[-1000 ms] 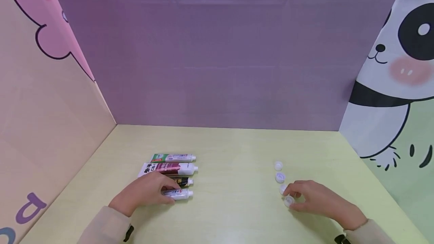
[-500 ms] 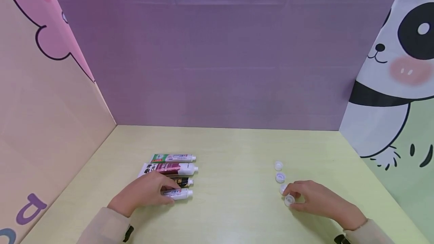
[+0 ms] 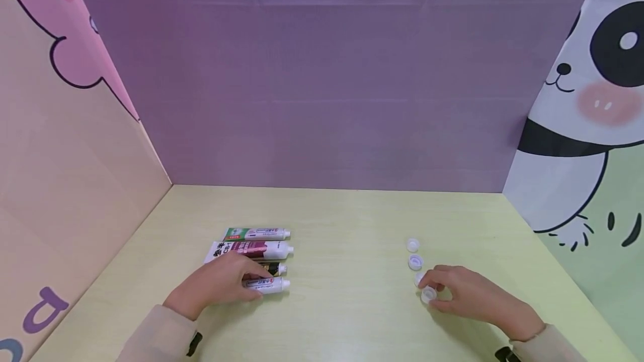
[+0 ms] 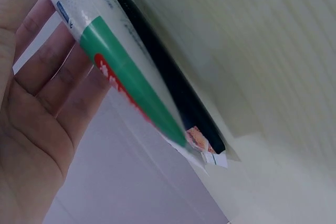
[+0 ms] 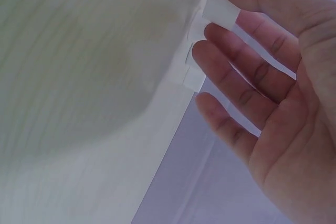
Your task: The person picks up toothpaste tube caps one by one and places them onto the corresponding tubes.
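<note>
In the head view my left hand (image 3: 228, 281) pinches the nearest toothpaste tube (image 3: 266, 285) between thumb and fingers. That tube is white, with a green band (image 4: 118, 56) and red label in the left wrist view. Beside it lies a black toothpaste tube (image 3: 275, 268), partly hidden by the hand. On the right, my right hand (image 3: 475, 298) pinches a small white cap (image 3: 429, 295), held by the thumb in the right wrist view (image 5: 221, 8). Another white cap (image 3: 418, 279) sits just behind it, partly covered by my fingertips.
Farther back lie a white and maroon toothpaste tube (image 3: 256, 249) and a green and white one (image 3: 259, 234), nozzles pointing right. Two more white caps (image 3: 415, 262) continue the row on the right. Purple back wall (image 3: 337, 99) and printed side walls enclose the pale table (image 3: 347, 295).
My left hand has shifted slightly right and up in the head view, and the pinched toothpaste tube's nozzle now juts past the black tube's. The right hand and its cap have risen very slightly.
</note>
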Demonstrator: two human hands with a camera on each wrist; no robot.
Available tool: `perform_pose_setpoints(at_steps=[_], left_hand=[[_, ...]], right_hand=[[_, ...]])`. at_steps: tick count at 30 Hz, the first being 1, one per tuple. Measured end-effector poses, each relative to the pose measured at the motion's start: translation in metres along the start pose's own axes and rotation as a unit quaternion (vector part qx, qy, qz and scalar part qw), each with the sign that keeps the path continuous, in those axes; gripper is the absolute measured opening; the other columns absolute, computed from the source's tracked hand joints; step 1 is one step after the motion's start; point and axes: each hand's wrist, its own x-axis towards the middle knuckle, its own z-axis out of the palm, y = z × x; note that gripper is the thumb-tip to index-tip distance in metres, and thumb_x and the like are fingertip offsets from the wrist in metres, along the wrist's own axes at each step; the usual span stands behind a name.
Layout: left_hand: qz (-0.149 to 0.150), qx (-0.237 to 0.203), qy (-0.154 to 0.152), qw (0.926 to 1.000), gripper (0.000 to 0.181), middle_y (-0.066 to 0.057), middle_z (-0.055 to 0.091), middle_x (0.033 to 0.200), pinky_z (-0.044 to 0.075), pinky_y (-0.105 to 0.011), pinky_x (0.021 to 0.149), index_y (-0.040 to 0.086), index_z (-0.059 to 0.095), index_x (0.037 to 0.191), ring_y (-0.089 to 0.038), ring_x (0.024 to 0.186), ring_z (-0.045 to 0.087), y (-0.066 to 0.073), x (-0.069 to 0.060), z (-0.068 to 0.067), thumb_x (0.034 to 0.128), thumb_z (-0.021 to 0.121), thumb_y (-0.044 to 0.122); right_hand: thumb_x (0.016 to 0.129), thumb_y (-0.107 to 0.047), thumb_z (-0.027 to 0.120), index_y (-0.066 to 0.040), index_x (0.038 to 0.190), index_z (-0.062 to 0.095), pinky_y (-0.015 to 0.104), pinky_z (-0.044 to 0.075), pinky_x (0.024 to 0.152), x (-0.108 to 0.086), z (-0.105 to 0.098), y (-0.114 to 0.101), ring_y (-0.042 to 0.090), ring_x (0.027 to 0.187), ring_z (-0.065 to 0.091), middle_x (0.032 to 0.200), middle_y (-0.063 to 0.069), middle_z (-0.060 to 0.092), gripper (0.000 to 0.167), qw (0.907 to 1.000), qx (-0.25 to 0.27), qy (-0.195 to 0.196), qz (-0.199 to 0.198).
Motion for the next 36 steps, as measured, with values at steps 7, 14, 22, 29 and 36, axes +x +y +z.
perform_pose_setpoints(at_steps=[7,14,22,29,36], left_hand=[[0.006,0.0,0.006,1.0,0.026,0.016,0.07,0.097,0.051,-0.025,0.073,0.018,0.079,0.104,0.001,0.081,0.057,0.002,0.002,0.0,0.0785,0.083,0.015],[0.014,-0.002,0.017,0.9998,0.026,0.017,0.07,0.097,0.05,-0.024,0.072,0.018,0.079,0.105,0.001,0.081,0.056,0.007,0.009,0.001,0.0795,0.081,0.014],[0.033,0.019,0.024,0.999,0.027,0.012,0.071,0.103,0.052,-0.029,0.08,0.016,0.078,0.11,-0.005,0.091,0.061,0.012,0.02,0.005,0.0835,0.082,0.017],[0.039,0.019,0.026,0.9987,0.028,0.014,0.07,0.102,0.05,-0.026,0.079,0.015,0.078,0.112,-0.005,0.089,0.058,0.018,0.028,0.008,0.0849,0.08,0.018],[0.066,0.022,0.038,0.9968,0.028,0.013,0.063,0.091,0.047,-0.02,0.072,0.015,0.076,0.115,-0.003,0.08,0.051,0.022,0.035,0.012,0.0874,0.077,0.017]], right_hand=[[0.083,-0.012,0.079,-0.013,0.11,0.068,0.028,0.052,0.072,0.004,0.002,-0.004,0.002,0.084,0.059,0.097,-0.015,0.061,0.03,0.9998,-0.007,0.017,-0.004],[0.082,-0.01,0.079,-0.018,0.103,0.068,0.027,0.052,0.074,0.012,0.004,-0.01,0.003,0.086,0.059,0.1,-0.015,0.06,0.024,0.9981,-0.023,0.036,-0.043],[0.084,-0.002,0.075,-0.014,0.106,0.065,0.029,0.053,0.077,0.023,0.007,-0.015,0.004,0.089,0.063,0.1,-0.013,0.064,0.028,0.9963,0.013,0.043,-0.073],[0.082,0.0,0.076,-0.009,0.107,0.066,0.027,0.053,0.076,0.035,0.015,-0.017,0.003,0.088,0.064,0.101,-0.01,0.063,0.029,0.9919,0.019,0.066,-0.107],[0.084,-0.001,0.076,-0.007,0.114,0.065,0.03,0.053,0.081,0.043,0.015,-0.026,0.004,0.09,0.063,0.108,-0.004,0.066,0.032,0.9928,0.055,0.065,-0.084]])
